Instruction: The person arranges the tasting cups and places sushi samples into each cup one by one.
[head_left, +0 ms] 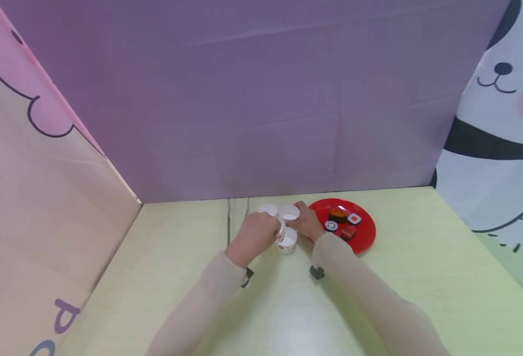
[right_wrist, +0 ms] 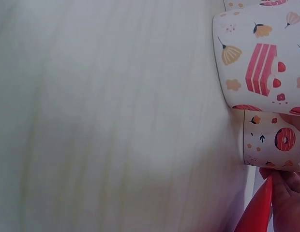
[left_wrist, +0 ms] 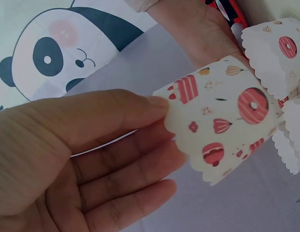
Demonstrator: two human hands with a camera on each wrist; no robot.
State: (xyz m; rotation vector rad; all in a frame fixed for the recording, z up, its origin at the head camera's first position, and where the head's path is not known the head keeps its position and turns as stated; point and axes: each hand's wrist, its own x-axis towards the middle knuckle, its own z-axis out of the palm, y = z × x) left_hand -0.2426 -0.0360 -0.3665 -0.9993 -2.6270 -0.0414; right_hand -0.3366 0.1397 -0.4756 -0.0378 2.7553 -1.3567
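My left hand (head_left: 257,235) pinches the scalloped rim of a white paper baking cup (left_wrist: 222,116), printed with red doughnuts and cake slices. Thumb and fingers meet over that rim in the left wrist view. My right hand (head_left: 307,222) grips another printed cup (head_left: 289,213) from its right side, thumb towards me and fingers behind. Nearer to me stands a third cup (head_left: 287,242) on the table, and one more cup (head_left: 267,209) is behind my left hand. In the right wrist view, a near cup (right_wrist: 261,63) partly hides the right fingers.
Right beside my right hand lies a red plate (head_left: 368,235) bearing several toy sushi pieces (head_left: 339,214). The pale wooden table (head_left: 283,306) meets a purple backdrop (head_left: 243,113). Two thin dark lines run along the tabletop left of the cups.
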